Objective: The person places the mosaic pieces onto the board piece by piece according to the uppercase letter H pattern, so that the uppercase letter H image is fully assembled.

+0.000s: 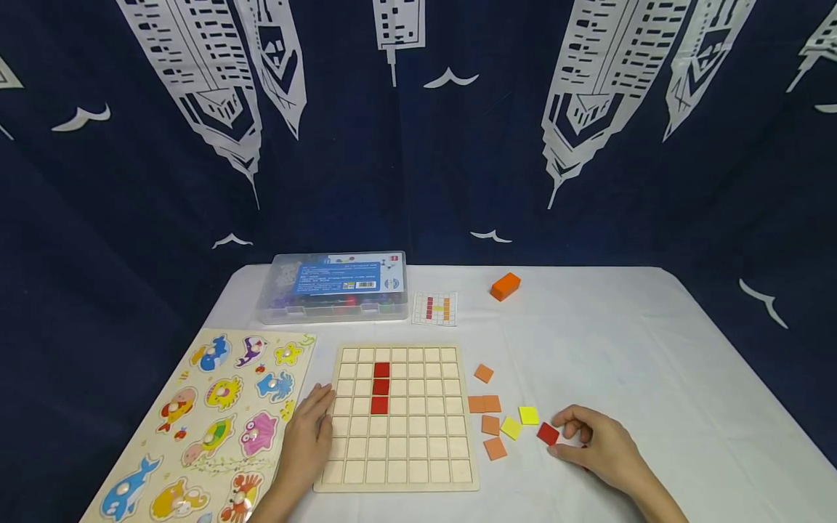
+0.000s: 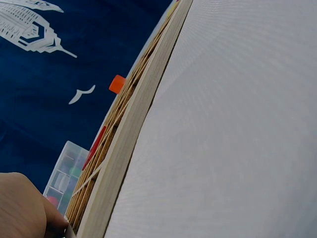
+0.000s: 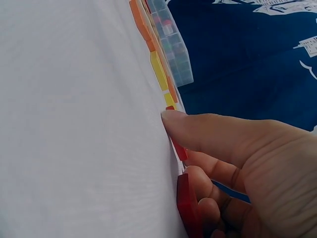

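A wooden grid board (image 1: pixel 399 454) lies on the table with three red square tiles (image 1: pixel 381 387) stacked in one column of its cells. At the board's left edge rests my left hand (image 1: pixel 307 436), fingers relaxed along the rim. To the right of the board, my right hand (image 1: pixel 604 447) pinches a loose red tile (image 1: pixel 548 434) between thumb and forefinger, low over the cloth. In the right wrist view another red tile (image 3: pixel 188 206) sits beneath the curled lower fingers. Two yellow tiles (image 1: pixel 528 415) and several orange tiles (image 1: pixel 495 448) lie between the board and that hand.
An animal puzzle board (image 1: pixel 222 425) occupies the left side. Behind the grid stand a clear plastic case (image 1: pixel 333 309) and a small pattern card (image 1: pixel 434 309). An orange block (image 1: pixel 506 286) sits farther back, before a dark blue curtain (image 1: pixel 405 160).
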`<state>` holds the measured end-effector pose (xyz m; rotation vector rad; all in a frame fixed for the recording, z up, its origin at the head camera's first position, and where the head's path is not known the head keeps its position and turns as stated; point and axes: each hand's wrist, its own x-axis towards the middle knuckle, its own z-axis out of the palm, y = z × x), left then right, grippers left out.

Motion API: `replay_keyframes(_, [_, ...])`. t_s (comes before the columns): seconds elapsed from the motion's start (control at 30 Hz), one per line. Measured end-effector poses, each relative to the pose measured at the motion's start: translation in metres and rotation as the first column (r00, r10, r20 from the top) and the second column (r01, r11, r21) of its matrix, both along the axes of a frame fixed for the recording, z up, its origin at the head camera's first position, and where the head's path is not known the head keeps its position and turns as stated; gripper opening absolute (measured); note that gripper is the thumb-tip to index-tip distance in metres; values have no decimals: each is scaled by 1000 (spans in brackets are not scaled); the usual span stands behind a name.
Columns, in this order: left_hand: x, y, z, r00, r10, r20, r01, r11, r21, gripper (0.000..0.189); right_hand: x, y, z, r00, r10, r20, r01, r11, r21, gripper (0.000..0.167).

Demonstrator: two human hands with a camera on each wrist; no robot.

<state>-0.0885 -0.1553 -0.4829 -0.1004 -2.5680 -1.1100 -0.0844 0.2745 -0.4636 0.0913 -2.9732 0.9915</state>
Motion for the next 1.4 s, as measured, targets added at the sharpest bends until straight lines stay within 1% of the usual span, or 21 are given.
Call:
replay_keyframes(0.07, [0, 0, 1, 1000, 0, 2, 0, 1000, -1, 38, 0, 0, -1, 1000, 5, -23, -5, 1000, -6, 32])
replay_keyframes(0.17, [0, 0, 2, 1000, -1, 2, 1, 1000, -2, 38, 0, 0, -2, 999, 6, -35, -6, 1000, -17, 29])
replay_keyframes(0.37, [1, 0, 3, 1000, 2, 0, -2, 1000, -2, 38, 1, -1, -2, 1000, -18, 6, 19, 999, -44, 25])
replay_keyframes(0.6, [2, 0, 4, 1000, 4, 18, -4, 1000, 8, 38, 0, -1, 0, 996, -73, 43, 75, 996, -53, 24])
replay_keyframes(0.77, [2, 0, 4, 1000, 5, 18, -5, 1000, 6, 38, 0, -1, 3, 995, -84, 48, 88, 994, -69, 25])
replay_keyframes(0.9, [3, 1, 3, 1000, 8, 0, -8, 1000, 3, 38, 0, -3, 8, 996, -85, 28, 87, 994, -61, 24])
replay_keyframes(1.0, [3, 1, 2, 1000, 10, -13, -10, 1000, 3, 38, -1, -9, 16, 998, -68, 0, 68, 995, -66, 23])
replay_keyframes(1.13, [2, 1, 1, 1000, 10, -12, -9, 1000, 6, 38, -6, -24, 29, 1000, -13, -28, 10, 994, -105, 20])
replay_keyframes(1.27, [1, 1, 0, 1000, 9, -10, -9, 1000, 6, 38, -15, -49, 41, 998, 55, -36, -60, 989, -135, 20])
replay_keyframes(1.4, [0, 1, -1, 1000, 13, -16, -12, 1000, 6, 38, -25, -80, 51, 990, 136, -46, -142, 977, -158, 19])
